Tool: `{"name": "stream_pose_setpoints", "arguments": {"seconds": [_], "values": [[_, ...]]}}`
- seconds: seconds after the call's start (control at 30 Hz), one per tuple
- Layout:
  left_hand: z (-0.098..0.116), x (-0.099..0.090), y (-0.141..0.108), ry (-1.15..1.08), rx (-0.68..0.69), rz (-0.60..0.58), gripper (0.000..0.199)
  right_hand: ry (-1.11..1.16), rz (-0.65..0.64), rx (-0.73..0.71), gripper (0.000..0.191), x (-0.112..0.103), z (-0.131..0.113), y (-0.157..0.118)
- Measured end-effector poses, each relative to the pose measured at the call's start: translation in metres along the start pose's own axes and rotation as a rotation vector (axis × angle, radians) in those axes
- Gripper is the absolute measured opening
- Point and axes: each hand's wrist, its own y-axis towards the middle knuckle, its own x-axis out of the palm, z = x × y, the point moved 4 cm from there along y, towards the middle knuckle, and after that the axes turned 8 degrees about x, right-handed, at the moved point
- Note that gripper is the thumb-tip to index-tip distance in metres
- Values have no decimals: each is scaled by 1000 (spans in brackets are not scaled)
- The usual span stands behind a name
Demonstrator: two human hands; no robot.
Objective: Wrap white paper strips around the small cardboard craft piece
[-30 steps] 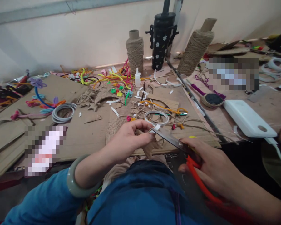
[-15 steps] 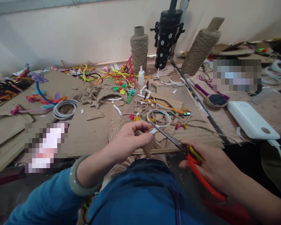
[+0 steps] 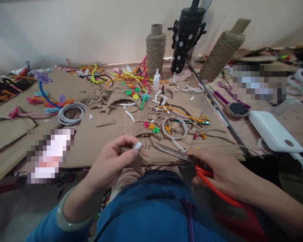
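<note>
My left hand (image 3: 116,158) is closed, pinching a short piece of white tape (image 3: 138,145) between thumb and fingers. A brown piece (image 3: 138,163), perhaps twine-covered cardboard, hangs from the same hand, mostly hidden by it. My right hand (image 3: 214,171) grips scissors (image 3: 170,151) with red handles, the blades pointing left toward the left hand. Just beyond the blades lies a white tape roll (image 3: 164,126), its loose tail running down to the scissors. Behind the hands is a twine crescent (image 3: 138,127) with small pink, orange and green flowers.
Cardboard (image 3: 91,148) covers the tabletop. A second flowered crescent (image 3: 118,97), a small glue bottle (image 3: 156,81) and twine spools (image 3: 156,50) stand or lie farther back. A black flowered cylinder (image 3: 184,43) leans there. At right is a white power bank (image 3: 272,131) with a cable.
My left hand has moved left and down, away from the scissors, with the tape piece and brown piece. More of the flowered crescent shows. The scissors stay in my right hand, slightly lower.
</note>
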Motion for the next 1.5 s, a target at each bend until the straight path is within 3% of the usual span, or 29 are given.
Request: {"name": "stream_pose_setpoints", "arguments": {"seconds": [0.07,0.17,0.4,0.7,0.93,1.2,1.4,1.5], "values": [[1,-12,-6,-21,16,62,18,-178,13,-20,31,5,-3,7],[0,-24,-9,-14,47,62,19,-348,34,-55,33,15,-15,15],[1,-47,-14,-16,69,171,21,-281,62,-96,26,36,-68,30],[7,-76,-20,-12,119,247,21,-425,122,-50,24,38,-60,34],[0,-77,-16,-59,107,202,24,-542,81,-65,32,42,-92,60],[-5,-81,-17,-27,80,227,23,-387,279,-98,34,42,-71,51],[-5,-72,-15,-36,107,180,22,-414,217,-103,24,50,-105,75],[-8,-68,-15,-78,102,161,23,-373,167,-145,30,55,-118,88]]}}
